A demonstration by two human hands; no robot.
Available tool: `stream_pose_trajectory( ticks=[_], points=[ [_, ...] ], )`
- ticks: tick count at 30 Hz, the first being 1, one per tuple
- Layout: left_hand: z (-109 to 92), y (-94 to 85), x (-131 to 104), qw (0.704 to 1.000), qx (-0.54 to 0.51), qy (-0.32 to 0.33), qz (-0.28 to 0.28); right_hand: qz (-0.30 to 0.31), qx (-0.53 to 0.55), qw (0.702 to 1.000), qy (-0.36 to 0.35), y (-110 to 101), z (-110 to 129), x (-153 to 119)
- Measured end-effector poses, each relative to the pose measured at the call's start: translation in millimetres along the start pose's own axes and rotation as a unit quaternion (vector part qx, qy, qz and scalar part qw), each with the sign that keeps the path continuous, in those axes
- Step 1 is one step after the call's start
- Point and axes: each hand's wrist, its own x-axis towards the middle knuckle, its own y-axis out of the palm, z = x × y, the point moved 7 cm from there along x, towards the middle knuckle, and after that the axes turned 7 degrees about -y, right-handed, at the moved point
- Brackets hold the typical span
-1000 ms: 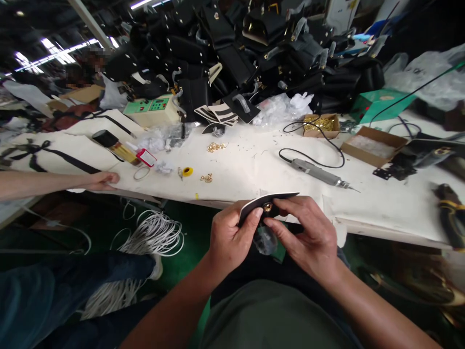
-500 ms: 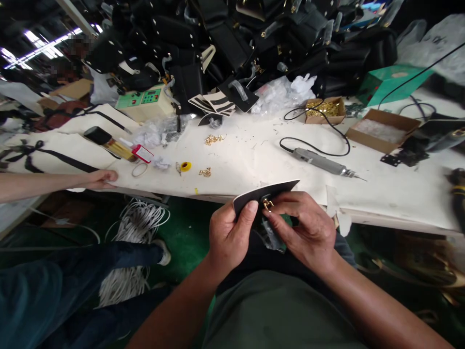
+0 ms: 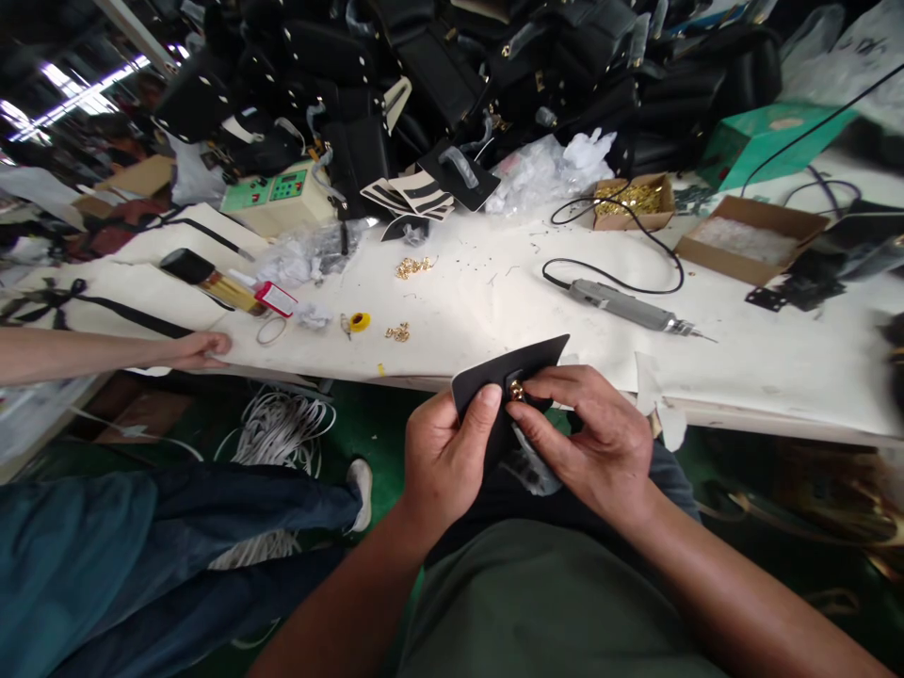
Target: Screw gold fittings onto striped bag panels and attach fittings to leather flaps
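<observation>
Both hands mid-frame | left hand [image 3: 444,461] pinches black flap [image 3: 505,381] | right hand [image 3: 589,443] fingertips grip gold stud [image 3: 517,390] (seating it, seemingly) | next: steady pressure

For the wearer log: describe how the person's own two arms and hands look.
Both forearms are bare to the frame edge, with no sleeves in view. The left hand and right hand wear no gloves, rings or watch. Fingers are bare with short nails. A grey-green garment covers the torso below.

Flap [image 3: 526,367] lower part hidden behind left hand [image 3: 444,461]; gold fitting [image 3: 516,389] mostly covered by right hand's [image 3: 600,443] fingertips, too small to identify.
</observation>
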Motion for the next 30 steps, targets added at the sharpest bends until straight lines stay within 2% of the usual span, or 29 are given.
stream_pose_trajectory(
  ticks=[8, 13, 16, 21, 25, 28, 30],
  points=[
    [-14.5, 0.4, 1.2, 0.998, 0.047, -0.004, 0.047, 0.026, -0.008, 0.999, 0.035, -1.1, -2.7, 2.8],
    [-11.2, -3.2, 8.1, 0.998, 0.045, -0.028, 0.043, 0.064, 0.023, 0.997, 0.043, 4.1, -10.3, 2.4],
    [-0.9, -2.6, 12.8, 0.997, 0.004, -0.063, 0.053, 0.083, 0.039, 0.995, 0.047, 7.5, -18.2, 1.0],
    [16.5, 5.0, 18.6, 0.980, -0.129, -0.125, 0.082, 0.095, 0.073, 0.988, 0.095, 14.4, -30.9, -0.8],
    [22.6, 5.0, 20.8, 0.973, -0.170, -0.144, 0.054, 0.092, 0.090, 0.984, 0.121, 18.4, -36.8, -1.8],
    [22.8, 0.1, 21.4, 0.977, -0.162, -0.138, 0.011, 0.096, 0.104, 0.979, 0.149, 21.0, -41.5, -3.3],
    [22.7, -0.6, 21.4, 0.977, -0.158, -0.140, 0.005, 0.099, 0.116, 0.974, 0.169, 22.4, -44.2, -4.2]
  ],
)
